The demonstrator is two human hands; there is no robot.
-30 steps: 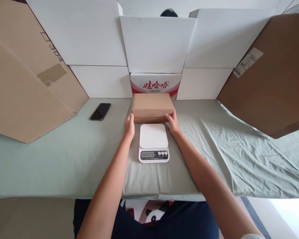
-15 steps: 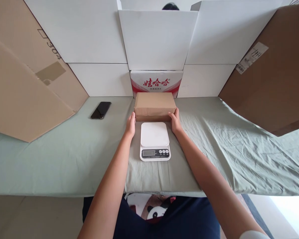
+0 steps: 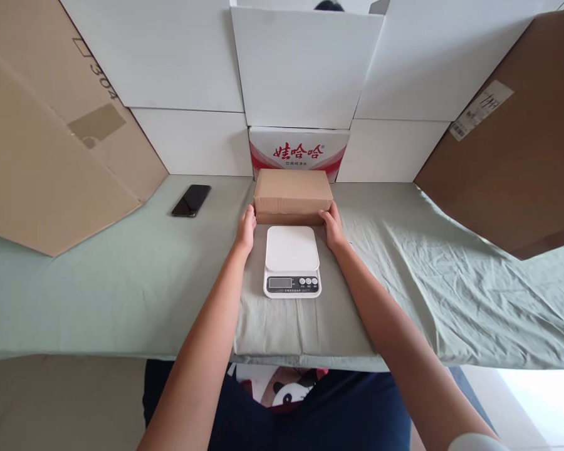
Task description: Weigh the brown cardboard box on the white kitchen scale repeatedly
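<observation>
Both forearms reach straight forward from the bottom of the view, bare, converging slightly toward the middle of the table point(image 3: 98, 282), which is draped in a pale green cloth.

The left hand point(image 3: 245, 230) lies palm inward with its fingers extended and together, pressed against the lower left corner of a brown cardboard box point(image 3: 293, 196). The right hand point(image 3: 333, 228) mirrors it, fingers flat against the lower right corner of the same box. Neither hand is clenched; both are open and flattened, clasping the box between them from its two ends. Whether the box is lifted off the cloth or rests on it cannot be told.

The box sits just beyond the fingertips, closed, its long side facing the person. Between the two wrists, just nearer than the box, stands a white kitchen scale point(image 3: 291, 260) with a bare platform and a small display and buttons on its near edge.

Directly behind the box stands a white carton with red lettering point(image 3: 299, 151). Well to the left of the left hand lies a black phone point(image 3: 191, 200), flat on the cloth.
</observation>
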